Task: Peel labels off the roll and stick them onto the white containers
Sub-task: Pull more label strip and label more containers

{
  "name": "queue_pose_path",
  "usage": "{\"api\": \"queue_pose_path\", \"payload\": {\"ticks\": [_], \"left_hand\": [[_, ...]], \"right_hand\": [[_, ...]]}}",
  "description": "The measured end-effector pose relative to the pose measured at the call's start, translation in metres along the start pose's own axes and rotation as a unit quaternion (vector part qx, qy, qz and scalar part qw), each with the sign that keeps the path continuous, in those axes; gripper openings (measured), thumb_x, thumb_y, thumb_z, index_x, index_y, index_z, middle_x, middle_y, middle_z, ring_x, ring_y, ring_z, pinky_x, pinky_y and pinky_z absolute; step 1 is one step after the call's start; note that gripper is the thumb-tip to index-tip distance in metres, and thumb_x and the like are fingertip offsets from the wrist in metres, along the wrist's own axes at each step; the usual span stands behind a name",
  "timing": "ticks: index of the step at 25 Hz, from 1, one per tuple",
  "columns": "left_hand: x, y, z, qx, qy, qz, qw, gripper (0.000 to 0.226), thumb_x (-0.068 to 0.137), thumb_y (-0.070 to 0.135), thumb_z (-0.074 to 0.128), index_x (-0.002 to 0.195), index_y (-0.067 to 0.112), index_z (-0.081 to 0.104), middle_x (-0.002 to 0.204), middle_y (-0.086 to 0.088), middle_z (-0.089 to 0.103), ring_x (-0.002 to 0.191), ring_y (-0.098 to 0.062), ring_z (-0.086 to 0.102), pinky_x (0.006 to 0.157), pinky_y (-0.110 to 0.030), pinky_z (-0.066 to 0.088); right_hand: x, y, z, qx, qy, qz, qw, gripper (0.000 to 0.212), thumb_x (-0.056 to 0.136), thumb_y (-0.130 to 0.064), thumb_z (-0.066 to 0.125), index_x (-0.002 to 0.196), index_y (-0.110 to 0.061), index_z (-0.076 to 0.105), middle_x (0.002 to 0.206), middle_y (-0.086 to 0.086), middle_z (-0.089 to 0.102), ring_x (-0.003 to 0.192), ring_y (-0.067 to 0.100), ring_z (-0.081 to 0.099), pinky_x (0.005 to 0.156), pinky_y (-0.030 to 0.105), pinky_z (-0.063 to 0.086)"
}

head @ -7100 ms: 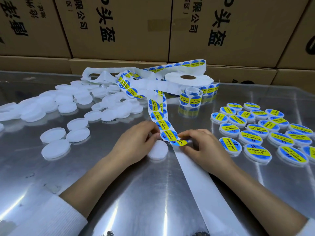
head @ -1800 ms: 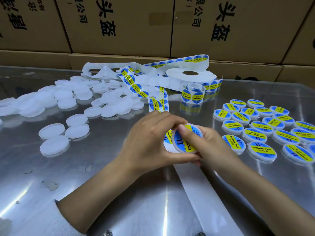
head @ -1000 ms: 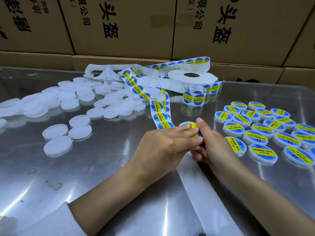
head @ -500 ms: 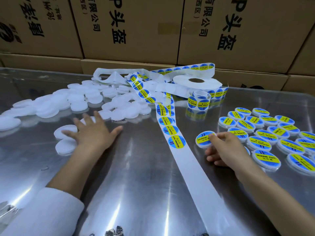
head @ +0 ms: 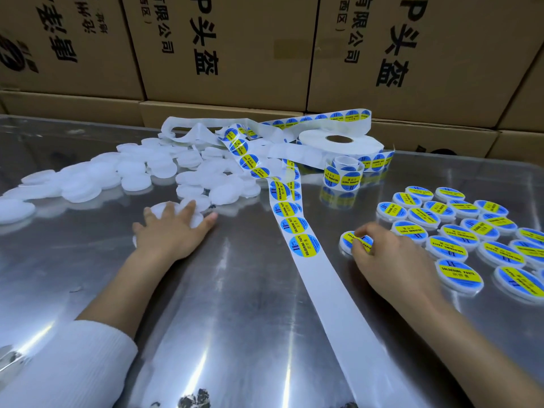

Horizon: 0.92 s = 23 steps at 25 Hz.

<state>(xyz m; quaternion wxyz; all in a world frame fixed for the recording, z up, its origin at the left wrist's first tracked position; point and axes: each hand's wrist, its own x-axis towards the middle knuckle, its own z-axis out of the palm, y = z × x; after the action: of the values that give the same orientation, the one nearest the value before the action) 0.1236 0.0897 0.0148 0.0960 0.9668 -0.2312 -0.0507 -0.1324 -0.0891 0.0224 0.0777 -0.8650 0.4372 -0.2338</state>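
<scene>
— Far to the left of the label strip (head: 297,225), what lies on the table (head: 241,334)?

— A loose heap of plain white containers (head: 97,179), round and flat, all without labels. The left hand (head: 170,234) lies flat over two of them at the heap's near edge, fingers straight and spread, pressing down and gripping nothing. A white sleeve (head: 59,366) covers that forearm.

— And the strip itself?

— It is white backing paper running from the roll (head: 341,144) at the back of the table down toward the person. Round blue stickers with a yellow band reading "SOLDERING PASTE" sit along its upper part; below the last sticker the backing is bare. A small curl of labelled strip (head: 343,175) stands just in front of the roll.

— Right of the strip?

— The right hand (head: 388,260) pinches one labelled container (head: 351,241) with curled fingertips and holds it against the table, just left of the group of finished labelled containers (head: 459,231), which lie in rows.

— What has changed from half a second ago?

— The left hand has slid further onto the white containers, closer to the strip. The right hand still holds the same labelled container, near the finished group. Cardboard boxes (head: 235,48) stand behind everything.
</scene>
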Motion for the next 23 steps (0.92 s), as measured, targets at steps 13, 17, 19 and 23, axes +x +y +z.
{"api": "queue_pose_path", "payload": {"ticks": [13, 17, 19, 23], "left_hand": [[-0.05, 0.067, 0.023, -0.085, 0.086, 0.246, 0.962, 0.055, 0.087, 0.065, 0.04, 0.131, 0.034, 0.051, 0.144, 0.006, 0.037, 0.136, -0.02, 0.019, 0.113, -0.037, 0.016], [-0.053, 0.07, 0.022, -0.143, 0.14, 0.349, 0.915, 0.052, 0.087, 0.05, 0.056, 0.132, 0.024, 0.053, 0.141, 0.004, 0.044, 0.133, -0.014, 0.032, 0.11, -0.032, 0.024], [-0.059, 0.076, 0.024, -0.147, 0.132, 0.408, 0.891, 0.054, 0.086, 0.047, 0.061, 0.132, 0.02, 0.053, 0.14, 0.004, 0.047, 0.131, -0.014, 0.038, 0.109, -0.029, 0.027], [-0.067, 0.089, 0.031, -0.109, 0.087, 0.473, 0.87, 0.047, 0.089, 0.048, 0.056, 0.128, 0.021, 0.058, 0.128, 0.006, 0.06, 0.12, -0.013, 0.051, 0.098, -0.034, 0.04]], "right_hand": [[0.005, 0.002, 0.005, 0.011, -0.016, -0.124, 0.992, 0.026, 0.089, -0.04, 0.051, 0.11, -0.032, 0.064, 0.108, -0.008, 0.063, 0.107, 0.019, 0.051, 0.079, 0.031, 0.041], [0.003, 0.001, 0.011, 0.082, -0.133, -0.203, 0.967, 0.049, 0.086, -0.047, 0.057, 0.133, -0.038, 0.048, 0.137, -0.022, 0.047, 0.13, 0.007, 0.031, 0.108, 0.028, 0.026], [0.003, 0.002, 0.014, 0.091, -0.145, -0.202, 0.964, 0.055, 0.084, -0.053, 0.056, 0.136, -0.04, 0.043, 0.136, -0.018, 0.048, 0.132, 0.004, 0.028, 0.11, 0.03, 0.024], [0.006, 0.005, 0.015, 0.117, -0.144, -0.197, 0.963, 0.058, 0.08, -0.057, 0.057, 0.135, -0.042, 0.044, 0.115, -0.012, 0.05, 0.126, 0.005, 0.032, 0.106, 0.028, 0.029]]}}
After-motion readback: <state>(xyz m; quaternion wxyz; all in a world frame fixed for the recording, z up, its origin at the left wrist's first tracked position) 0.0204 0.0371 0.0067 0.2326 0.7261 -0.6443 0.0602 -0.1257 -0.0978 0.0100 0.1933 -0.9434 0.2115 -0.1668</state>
